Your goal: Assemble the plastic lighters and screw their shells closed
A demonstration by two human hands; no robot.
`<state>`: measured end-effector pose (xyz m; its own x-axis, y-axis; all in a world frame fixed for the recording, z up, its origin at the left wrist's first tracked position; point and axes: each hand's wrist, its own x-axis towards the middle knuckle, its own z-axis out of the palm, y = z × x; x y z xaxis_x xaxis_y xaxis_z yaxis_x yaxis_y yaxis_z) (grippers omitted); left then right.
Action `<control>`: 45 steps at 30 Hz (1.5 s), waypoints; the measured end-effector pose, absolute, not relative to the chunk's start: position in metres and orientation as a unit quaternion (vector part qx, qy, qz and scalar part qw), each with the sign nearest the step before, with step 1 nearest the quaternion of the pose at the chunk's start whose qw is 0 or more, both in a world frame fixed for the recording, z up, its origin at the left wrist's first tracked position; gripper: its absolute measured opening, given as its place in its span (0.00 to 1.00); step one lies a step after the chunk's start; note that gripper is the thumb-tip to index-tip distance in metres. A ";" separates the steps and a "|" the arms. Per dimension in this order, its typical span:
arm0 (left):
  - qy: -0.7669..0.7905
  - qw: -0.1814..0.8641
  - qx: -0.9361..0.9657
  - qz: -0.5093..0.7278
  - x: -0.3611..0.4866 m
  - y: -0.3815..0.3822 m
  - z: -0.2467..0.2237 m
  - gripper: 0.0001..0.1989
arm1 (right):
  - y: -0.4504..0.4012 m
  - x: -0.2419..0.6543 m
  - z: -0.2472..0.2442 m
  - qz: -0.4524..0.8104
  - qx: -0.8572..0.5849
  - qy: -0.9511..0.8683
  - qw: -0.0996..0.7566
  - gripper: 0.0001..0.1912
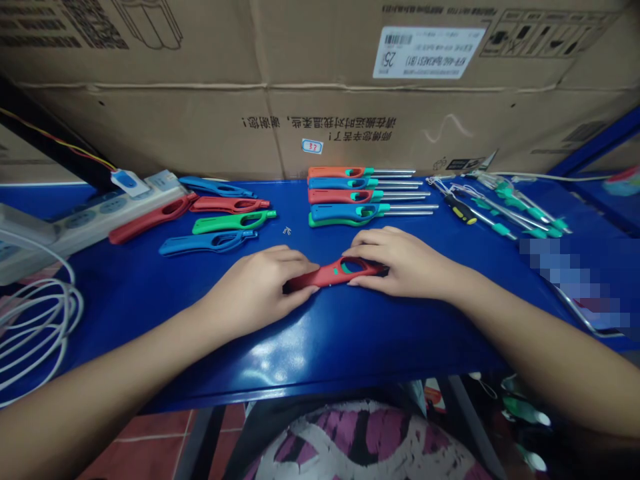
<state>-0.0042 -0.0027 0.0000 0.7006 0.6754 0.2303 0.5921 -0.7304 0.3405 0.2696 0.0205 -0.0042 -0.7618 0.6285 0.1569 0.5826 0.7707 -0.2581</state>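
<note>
Between both hands, just above the blue table, is a red lighter body [327,275] with a trigger opening and a bit of green part inside. My left hand [273,283] pinches its left end between thumb and fingers. Around its right end, by the trigger opening, my right hand [395,261] is closed; that end is partly hidden. Beyond the hands lies a stack of assembled gas lighters [345,196] in orange, blue, red and green, with metal tubes pointing right. Several tiny screws [287,231] rest to the left of the stack.
Empty lighter shells [227,222] lie at left beside a power strip [83,223] and a coiled white cable [47,320]. At right are metal tubes with green parts [520,203] and a black-yellow screwdriver [460,209]. A cardboard box [200,127] stands behind the blue table [320,353].
</note>
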 end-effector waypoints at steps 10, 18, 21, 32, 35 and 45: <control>0.345 0.109 0.917 0.168 -0.003 -0.003 0.002 0.10 | 0.019 0.271 -0.002 0.109 -0.321 -0.933 0.123 0.19; 0.349 0.110 0.917 0.158 -0.003 -0.004 0.004 0.10 | 0.020 0.270 -0.003 0.121 -0.324 -0.930 0.126 0.19; 0.350 0.108 0.918 0.152 -0.003 -0.003 0.003 0.10 | 0.021 0.269 -0.005 0.127 -0.326 -0.929 0.124 0.19; 0.326 -0.035 0.942 0.077 -0.003 -0.009 0.002 0.14 | 0.017 0.267 -0.005 0.068 -0.324 -0.939 0.087 0.22; 0.308 -0.058 0.947 0.068 -0.001 -0.008 0.001 0.16 | 0.017 0.267 -0.005 0.028 -0.305 -0.948 0.089 0.21; 0.295 0.037 0.936 0.188 -0.004 -0.004 -0.002 0.14 | 0.019 0.274 -0.001 -0.025 -0.243 -0.957 0.159 0.16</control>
